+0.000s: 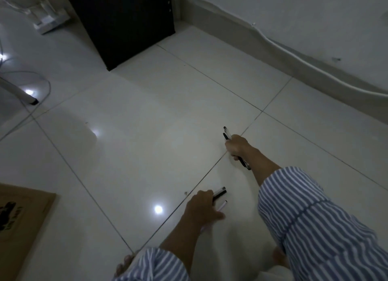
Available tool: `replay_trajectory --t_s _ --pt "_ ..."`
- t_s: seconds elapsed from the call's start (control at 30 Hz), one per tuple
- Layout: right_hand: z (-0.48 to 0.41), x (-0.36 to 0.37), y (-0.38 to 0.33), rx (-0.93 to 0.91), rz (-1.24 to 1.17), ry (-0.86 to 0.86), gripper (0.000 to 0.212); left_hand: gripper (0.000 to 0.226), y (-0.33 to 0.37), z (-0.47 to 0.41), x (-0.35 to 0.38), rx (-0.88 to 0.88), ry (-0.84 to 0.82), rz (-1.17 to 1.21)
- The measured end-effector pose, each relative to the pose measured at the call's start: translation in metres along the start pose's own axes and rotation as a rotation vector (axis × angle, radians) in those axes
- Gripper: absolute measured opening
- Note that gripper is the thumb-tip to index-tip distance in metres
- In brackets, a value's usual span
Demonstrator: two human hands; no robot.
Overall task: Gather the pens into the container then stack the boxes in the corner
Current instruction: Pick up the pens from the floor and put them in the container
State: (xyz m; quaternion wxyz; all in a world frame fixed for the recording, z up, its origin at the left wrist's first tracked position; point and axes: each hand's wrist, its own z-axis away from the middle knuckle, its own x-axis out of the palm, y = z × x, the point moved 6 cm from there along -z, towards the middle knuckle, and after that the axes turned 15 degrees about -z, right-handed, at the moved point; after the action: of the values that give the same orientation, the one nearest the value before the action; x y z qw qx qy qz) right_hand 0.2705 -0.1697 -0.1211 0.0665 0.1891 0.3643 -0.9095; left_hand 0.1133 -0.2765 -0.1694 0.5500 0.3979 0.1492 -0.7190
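Right of the cardboard box (23,215), the left hand (201,207) reaches low to the floor (147,123), its fingers curled around pens (219,193). Farther right of the box, the right hand (237,146), on an outstretched arm, closes its fingers tightly around a pen bundle (228,135).

Glossy floor tiles (147,112), smooth, throwing back bright light spots. Near left, a cardboard box (23,213), brown and matt. Far off, the dark cabinet (126,24) looks matt too. Striped woven cloth (315,217) on the right. Pens (220,193): smooth plastic, black and white.
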Motion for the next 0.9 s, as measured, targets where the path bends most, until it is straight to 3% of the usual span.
replay_trajectory --t_s 0.13,0.3,0.5,0.6,0.67,0.77,0.9 --pt "-0.001 0.000 -0.002 0.006 -0.006 -0.008 0.010 0.054 0.006 -0.002 0.001 0.039 0.062 -0.113" --pt "-0.005 0.000 -0.006 0.011 -0.079 -0.014 0.035 0.041 0.012 -0.007 -0.010 0.103 0.100 -0.121" --pt "-0.008 0.004 -0.011 0.028 -0.226 -0.029 0.027 0.040 -0.011 -0.015 -0.040 -0.028 0.205 -0.039" --pt "-0.006 0.011 -0.016 0.042 -0.312 -0.073 0.010 0.033 -0.032 -0.019 -0.064 -0.132 0.187 0.163" --pt "-0.004 0.017 -0.022 0.060 -0.363 -0.110 0.005 0.032 -0.045 -0.023 -0.078 -0.199 0.143 0.425" --pt "-0.002 0.026 -0.033 0.090 -0.444 -0.166 0.019 0.023 -0.060 -0.024 -0.098 -0.294 0.064 0.865" --pt "0.003 0.033 -0.056 0.089 -0.494 -0.183 0.022 0.010 -0.077 -0.023 -0.138 -0.333 0.092 1.026"
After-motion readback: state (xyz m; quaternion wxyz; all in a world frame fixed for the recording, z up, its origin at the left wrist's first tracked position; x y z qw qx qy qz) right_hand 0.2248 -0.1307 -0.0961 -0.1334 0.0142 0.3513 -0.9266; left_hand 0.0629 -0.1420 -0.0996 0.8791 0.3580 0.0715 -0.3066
